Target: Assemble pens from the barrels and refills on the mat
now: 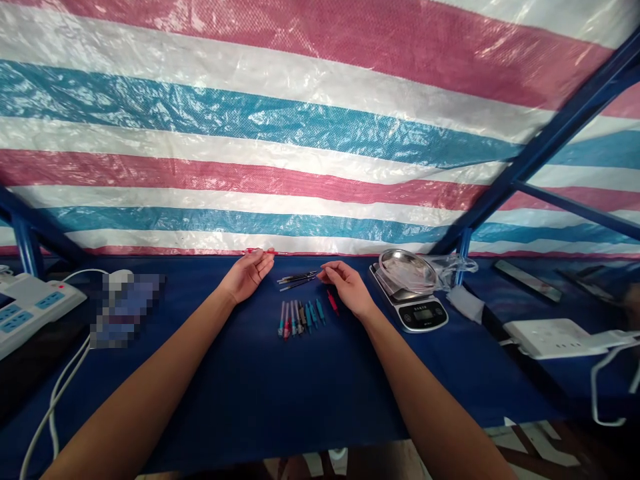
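Note:
My left hand (249,275) is raised over the back of the blue table, palm turned inward, its thumb and fingers closed on a slim red pen (271,251) that points right. To the right, my right hand (345,283) has its thumb and fingertips pinched together at the ends of several dark pen refills (296,279); whatever sits in the pinch is too small to make out. A red pen barrel (333,303) lies just below that hand. Between my forearms a row of pen barrels rests on the table, some clear (293,317), others teal (315,313).
A kitchen scale (420,313) with a metal bowl (407,270) and a plastic bag stands right. Power strips lie at left (37,303) and right (550,337), with white cables. A striped tarp (300,160) hangs behind, beside a blue metal frame (500,177).

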Demonstrator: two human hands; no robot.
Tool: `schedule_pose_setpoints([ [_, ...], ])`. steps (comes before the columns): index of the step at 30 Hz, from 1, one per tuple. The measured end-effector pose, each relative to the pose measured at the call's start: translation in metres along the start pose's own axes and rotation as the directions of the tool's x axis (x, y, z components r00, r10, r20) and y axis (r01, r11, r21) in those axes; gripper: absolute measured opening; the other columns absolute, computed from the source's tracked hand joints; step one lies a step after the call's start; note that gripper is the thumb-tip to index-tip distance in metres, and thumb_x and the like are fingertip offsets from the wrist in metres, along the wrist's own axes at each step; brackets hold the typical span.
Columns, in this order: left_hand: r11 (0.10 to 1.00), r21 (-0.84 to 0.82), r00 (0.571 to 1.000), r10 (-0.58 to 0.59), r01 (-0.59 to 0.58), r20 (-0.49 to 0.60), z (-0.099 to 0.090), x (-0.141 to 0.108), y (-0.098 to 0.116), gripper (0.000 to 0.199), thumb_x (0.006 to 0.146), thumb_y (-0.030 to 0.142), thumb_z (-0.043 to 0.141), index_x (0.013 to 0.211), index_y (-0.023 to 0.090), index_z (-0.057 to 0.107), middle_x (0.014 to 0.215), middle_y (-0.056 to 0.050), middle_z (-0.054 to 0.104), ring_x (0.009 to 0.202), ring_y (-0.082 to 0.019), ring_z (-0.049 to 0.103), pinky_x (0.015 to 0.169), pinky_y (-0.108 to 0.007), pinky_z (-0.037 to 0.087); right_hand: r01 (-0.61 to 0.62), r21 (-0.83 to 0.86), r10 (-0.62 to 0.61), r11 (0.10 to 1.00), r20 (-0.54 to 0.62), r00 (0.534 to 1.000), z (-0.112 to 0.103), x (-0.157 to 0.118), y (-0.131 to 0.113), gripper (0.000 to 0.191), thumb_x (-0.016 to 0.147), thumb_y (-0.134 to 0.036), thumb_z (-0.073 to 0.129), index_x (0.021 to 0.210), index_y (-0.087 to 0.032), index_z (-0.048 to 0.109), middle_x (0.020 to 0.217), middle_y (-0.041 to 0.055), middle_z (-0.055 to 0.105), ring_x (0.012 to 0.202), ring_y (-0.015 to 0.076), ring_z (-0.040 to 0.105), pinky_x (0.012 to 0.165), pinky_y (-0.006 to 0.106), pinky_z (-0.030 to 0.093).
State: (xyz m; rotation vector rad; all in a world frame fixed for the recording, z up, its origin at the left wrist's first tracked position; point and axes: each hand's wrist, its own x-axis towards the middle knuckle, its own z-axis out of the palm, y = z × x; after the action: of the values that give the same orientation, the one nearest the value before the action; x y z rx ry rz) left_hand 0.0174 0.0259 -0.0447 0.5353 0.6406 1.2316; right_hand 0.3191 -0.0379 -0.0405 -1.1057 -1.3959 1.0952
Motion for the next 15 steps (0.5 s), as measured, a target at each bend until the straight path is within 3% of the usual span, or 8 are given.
schedule_pose_setpoints([
  [2, 1.0, -0.001, 1.0, 0.0, 0.0, -0.005, 0.0, 0.0, 0.0, 0.012, 0.101, 0.009, 0.067, 0.096, 0.015, 0.077, 0.104, -0.011, 0.084, 0.1, -0.017, 0.081, 0.098, -0.028, 0.065, 0.043, -0.225, -0.055, 0.973, -0.046, 0.997, -0.008, -0.003, -0.006, 0.029, 0.101, -0.052, 0.065, 0.109, -0.025, 0.07, 0.102, 0.0052, 0.078, 0.096, 0.0221, 0.072, 0.088, 0.037, 0.055],
  [5, 1.0, -0.002, 1.0, -0.005, 0.005, -0.008, 0.002, 0.0, 0.0, 0.011, 0.1, 0.009, 0.069, 0.096, 0.015, 0.076, 0.105, -0.01, 0.084, 0.099, -0.017, 0.081, 0.098, -0.028, 0.065, 0.031, -0.549, -0.051, 0.835, -0.021, 0.998, -0.016, -0.011, -0.018, 0.03, 0.097, -0.054, 0.071, 0.1, -0.025, 0.067, 0.086, 0.0015, 0.073, 0.075, 0.0204, 0.065, 0.071, 0.035, 0.049],
  [7, 1.0, -0.001, 1.0, -0.01, 0.01, -0.009, 0.003, 0.0, 0.0, 0.012, 0.101, 0.01, 0.067, 0.094, 0.015, 0.076, 0.105, -0.011, 0.084, 0.099, -0.017, 0.081, 0.098, -0.028, 0.065, 0.04, -0.605, 0.014, 0.795, 0.083, 0.996, -0.015, -0.017, -0.023, 0.032, 0.094, -0.054, 0.075, 0.1, -0.025, 0.063, 0.077, -0.0018, 0.069, 0.068, 0.0191, 0.061, 0.064, 0.033, 0.044],
  [10, 1.0, -0.002, 1.0, -0.017, 0.017, -0.009, 0.004, -0.001, 0.001, 0.012, 0.101, 0.011, 0.068, 0.094, 0.015, 0.075, 0.104, -0.011, 0.083, 0.1, -0.018, 0.081, 0.099, -0.028, 0.064, 0.113, -0.632, 0.038, 0.767, 0.22, 0.975, -0.011, -0.021, -0.024, 0.024, 0.095, -0.043, 0.075, 0.102, -0.025, 0.061, 0.079, -0.0022, 0.069, 0.07, 0.0187, 0.063, 0.064, 0.031, 0.042],
  [12, 1.0, -0.003, 1.0, -0.017, 0.017, -0.008, 0.004, -0.001, 0.001, 0.009, 0.1, 0.011, 0.07, 0.094, 0.015, 0.075, 0.105, -0.011, 0.083, 0.101, -0.018, 0.081, 0.1, -0.029, 0.064, 0.145, -0.651, 0.026, 0.745, 0.245, 0.969, -0.009, -0.021, -0.023, 0.016, 0.097, -0.036, 0.072, 0.102, -0.025, 0.061, 0.082, -0.0011, 0.07, 0.074, 0.0189, 0.065, 0.066, 0.031, 0.042],
  [15, 1.0, -0.001, 1.0, -0.018, 0.018, -0.008, 0.003, -0.001, 0.0, 0.005, 0.098, 0.012, 0.072, 0.095, 0.015, 0.075, 0.105, -0.011, 0.083, 0.102, -0.018, 0.08, 0.102, -0.029, 0.063, 0.144, -0.713, -0.007, 0.686, 0.191, 0.982, -0.01, -0.02, -0.023, 0.011, 0.1, -0.034, 0.066, 0.1, -0.024, 0.062, 0.083, 0.0006, 0.071, 0.074, 0.0196, 0.065, 0.067, 0.032, 0.041],
])
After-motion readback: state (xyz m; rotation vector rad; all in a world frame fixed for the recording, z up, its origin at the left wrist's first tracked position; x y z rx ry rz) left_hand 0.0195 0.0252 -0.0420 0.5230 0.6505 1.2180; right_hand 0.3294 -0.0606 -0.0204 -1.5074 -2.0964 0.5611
